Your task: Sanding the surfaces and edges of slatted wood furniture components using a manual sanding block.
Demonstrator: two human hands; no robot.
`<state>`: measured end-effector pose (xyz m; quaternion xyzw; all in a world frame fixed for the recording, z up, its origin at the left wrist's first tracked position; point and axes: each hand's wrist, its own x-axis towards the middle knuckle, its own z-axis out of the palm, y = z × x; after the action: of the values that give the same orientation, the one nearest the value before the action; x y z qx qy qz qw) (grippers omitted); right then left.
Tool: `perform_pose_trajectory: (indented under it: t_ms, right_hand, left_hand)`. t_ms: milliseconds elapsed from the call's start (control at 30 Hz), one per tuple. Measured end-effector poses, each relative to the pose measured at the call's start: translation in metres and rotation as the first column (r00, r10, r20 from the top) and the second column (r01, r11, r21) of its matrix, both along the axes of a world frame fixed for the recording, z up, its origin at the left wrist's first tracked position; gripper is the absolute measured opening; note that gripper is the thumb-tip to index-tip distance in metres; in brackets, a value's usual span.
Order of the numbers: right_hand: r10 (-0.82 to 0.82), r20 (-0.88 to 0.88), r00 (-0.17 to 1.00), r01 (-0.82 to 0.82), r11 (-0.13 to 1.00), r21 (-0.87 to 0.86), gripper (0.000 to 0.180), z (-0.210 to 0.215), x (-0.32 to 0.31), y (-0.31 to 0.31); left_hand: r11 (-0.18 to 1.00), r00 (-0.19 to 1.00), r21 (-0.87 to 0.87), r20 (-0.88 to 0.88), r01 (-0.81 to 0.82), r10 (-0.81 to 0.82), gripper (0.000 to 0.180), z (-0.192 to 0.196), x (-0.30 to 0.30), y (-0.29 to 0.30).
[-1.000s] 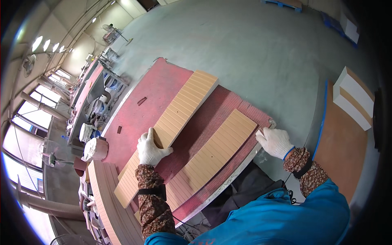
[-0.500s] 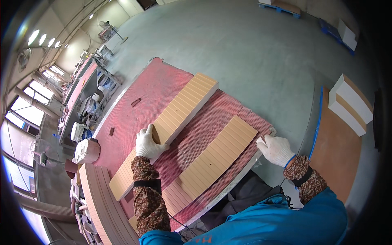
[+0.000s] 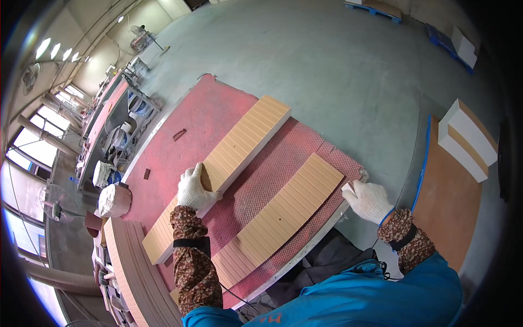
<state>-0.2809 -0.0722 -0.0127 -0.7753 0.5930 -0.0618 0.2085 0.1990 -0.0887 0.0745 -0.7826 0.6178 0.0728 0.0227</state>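
Observation:
My left hand (image 3: 193, 188), in a white knit glove, is wrapped across a long tan grooved board (image 3: 245, 133) with white sides. Its thumb lies by the near edge and its fingers reach the far edge. A darker brown patch shows between thumb and fingers; I cannot tell if it is a separate piece. Nearer to me lies a second, thin, curved grooved panel (image 3: 289, 204), untouched. My right hand (image 3: 368, 200), also gloved, is closed beside the right corner of the red mesh-covered table (image 3: 163, 155). What its fingers hold, if anything, is hidden.
Curved grooved panels are stacked (image 3: 133, 272) at the left, near a white tub (image 3: 114, 200). Two small brown pieces lie on the mesh, one a strip (image 3: 179, 134). On the right, white-and-tan curved blocks (image 3: 468, 139) stand on a brown sheet (image 3: 449, 218). Workbenches line the left wall.
My left hand has shifted slightly left and away from me, and the board's lower end appears slightly shifted with it. The right hand has stayed nearly still.

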Motion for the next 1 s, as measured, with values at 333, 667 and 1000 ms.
perform_pose_trajectory:
  t_ms: [333, 667, 1000]
  right_hand:
    - [-0.082, 0.039, 0.996, 0.076, 0.99, 0.119, 0.05, 0.005, 0.009, -0.011]
    - [0.021, 0.123, 0.992, -0.022, 1.0, 0.01, 0.043, 0.017, 0.011, -0.011]
    - [0.04, 0.157, 0.987, -0.042, 0.999, 0.013, 0.038, -0.017, -0.009, -0.022]
  left_hand:
    - [0.68, 0.969, -0.722, 0.052, -0.13, 0.241, 0.075, -0.037, -0.021, 0.013]
    - [0.971, 0.969, 0.037, 0.085, -0.234, 0.231, 0.112, 0.001, 0.047, 0.06]
    - [0.975, 0.975, 0.058, 0.063, -0.215, 0.211, 0.112, 0.0, 0.04, 0.057]
